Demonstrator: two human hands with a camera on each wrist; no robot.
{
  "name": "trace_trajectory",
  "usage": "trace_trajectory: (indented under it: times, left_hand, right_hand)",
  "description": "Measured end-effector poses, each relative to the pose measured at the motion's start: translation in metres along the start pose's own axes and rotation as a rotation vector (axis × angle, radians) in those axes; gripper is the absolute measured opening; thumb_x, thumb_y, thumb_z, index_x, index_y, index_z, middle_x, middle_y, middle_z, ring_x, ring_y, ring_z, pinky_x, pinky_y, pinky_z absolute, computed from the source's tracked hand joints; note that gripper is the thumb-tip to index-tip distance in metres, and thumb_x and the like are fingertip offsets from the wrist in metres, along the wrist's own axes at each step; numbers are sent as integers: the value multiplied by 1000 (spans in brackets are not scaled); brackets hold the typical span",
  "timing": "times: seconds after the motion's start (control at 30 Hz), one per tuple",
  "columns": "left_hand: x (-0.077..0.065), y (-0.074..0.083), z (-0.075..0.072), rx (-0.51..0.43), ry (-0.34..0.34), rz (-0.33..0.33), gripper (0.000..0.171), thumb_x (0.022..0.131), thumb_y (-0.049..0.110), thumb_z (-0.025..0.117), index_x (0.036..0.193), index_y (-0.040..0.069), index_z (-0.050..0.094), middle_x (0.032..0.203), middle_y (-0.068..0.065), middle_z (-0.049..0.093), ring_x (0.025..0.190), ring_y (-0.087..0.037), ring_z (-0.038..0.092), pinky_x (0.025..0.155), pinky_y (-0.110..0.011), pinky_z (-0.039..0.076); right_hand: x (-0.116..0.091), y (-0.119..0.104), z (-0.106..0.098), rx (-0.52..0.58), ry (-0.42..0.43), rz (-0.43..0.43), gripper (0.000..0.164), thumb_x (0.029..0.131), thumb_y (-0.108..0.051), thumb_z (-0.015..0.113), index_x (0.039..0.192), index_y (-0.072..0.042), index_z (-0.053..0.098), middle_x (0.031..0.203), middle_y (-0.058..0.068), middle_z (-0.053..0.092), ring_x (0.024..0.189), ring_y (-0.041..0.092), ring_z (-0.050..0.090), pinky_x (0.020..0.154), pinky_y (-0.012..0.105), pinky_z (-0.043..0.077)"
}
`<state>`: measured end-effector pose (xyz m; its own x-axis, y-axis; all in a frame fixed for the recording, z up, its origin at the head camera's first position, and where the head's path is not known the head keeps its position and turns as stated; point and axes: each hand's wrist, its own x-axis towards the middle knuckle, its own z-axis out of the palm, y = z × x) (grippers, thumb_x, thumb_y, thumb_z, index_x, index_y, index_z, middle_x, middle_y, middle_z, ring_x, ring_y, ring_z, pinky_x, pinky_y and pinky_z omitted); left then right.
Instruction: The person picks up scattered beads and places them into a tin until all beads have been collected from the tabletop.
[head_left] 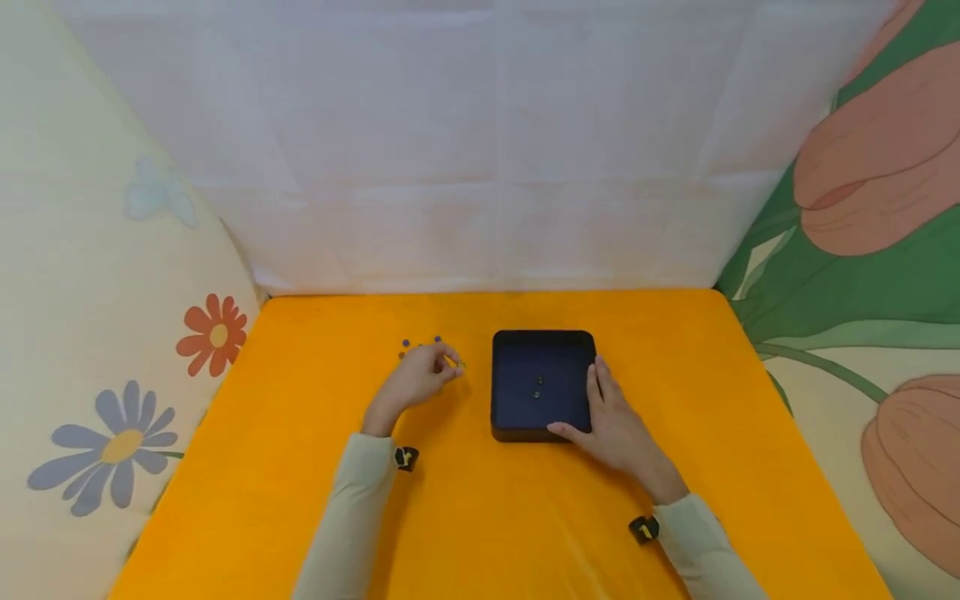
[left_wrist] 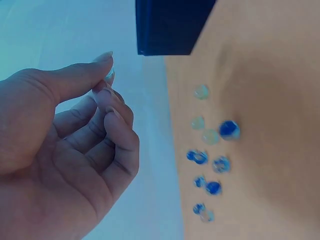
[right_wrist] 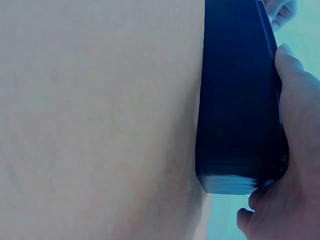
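Two pale sleeves (head_left: pixel 337 525) reach in from the near edge, a small black device (head_left: pixel 407 457) at each wrist, over an orange cloth (head_left: pixel 480 517). The left hand (head_left: pixel 416 379) has its thumb and forefinger closed together on one small clear marble (left_wrist: pixel 110 74), the other fingers curled loosely towards the palm; a fingertip hold probably suits something so small and smooth, which a whole-hand grasp would bury. Those fingertips are in the gap between the loose marbles (left_wrist: pixel 213 188), some blue and some clear, and the black tray (head_left: pixel 517 375), apart from the tray. The loose marbles lie in an untidy cluster to the left of the tray, partly hidden by the hand in the head view, a place that likely spares the left hand from crossing over the right. The right hand (head_left: pixel 617 429) grips the tray by its near right corner, thumb along the near side and fingers against the right side, seemingly to stop it sliding on the cloth. The tray sits flat, its walls raised, which should stop round things rolling away; two small marbles (head_left: pixel 540 380) lie near each other around the middle of its floor
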<state>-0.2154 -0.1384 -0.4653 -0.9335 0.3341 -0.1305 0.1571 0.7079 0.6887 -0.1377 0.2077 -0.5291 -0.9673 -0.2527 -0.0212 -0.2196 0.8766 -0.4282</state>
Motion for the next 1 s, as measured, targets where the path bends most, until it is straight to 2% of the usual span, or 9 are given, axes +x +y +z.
trace_trajectory:
  times: [0.27,0.57,0.8,1.0]
  left_hand:
    - [15,27,2,-36,-2,9,21,106,27,66,118,11,70,100,-24,72,59,-17,50,56,-30,46]
    - [25,46,11,-29,-9,49,22,105,27,66,120,10,70,90,-17,69,58,-14,45,57,-28,41]
    - [35,58,20,-36,-14,88,18,105,26,67,114,11,70,100,-21,72,69,-16,53,63,-28,44]
    - [41,64,26,-43,-34,93,19,105,28,66,114,11,70,101,-20,71,69,-17,53,62,-27,44]
  right_hand:
    - [-2,1,-2,3,19,-2,128,88,-85,56,168,0,3,177,20,-9,163,45,13,121,60,38]
    - [0,-1,0,-7,-1,4,129,88,-86,54,167,-1,0,177,17,-13,163,45,13,122,59,37]
    - [1,-1,1,-8,9,-1,128,88,-86,54,167,0,1,177,17,-13,163,45,15,122,60,37]
    - [1,0,1,-2,4,-4,128,88,-85,55,167,0,1,177,18,-12,163,46,15,121,60,38]
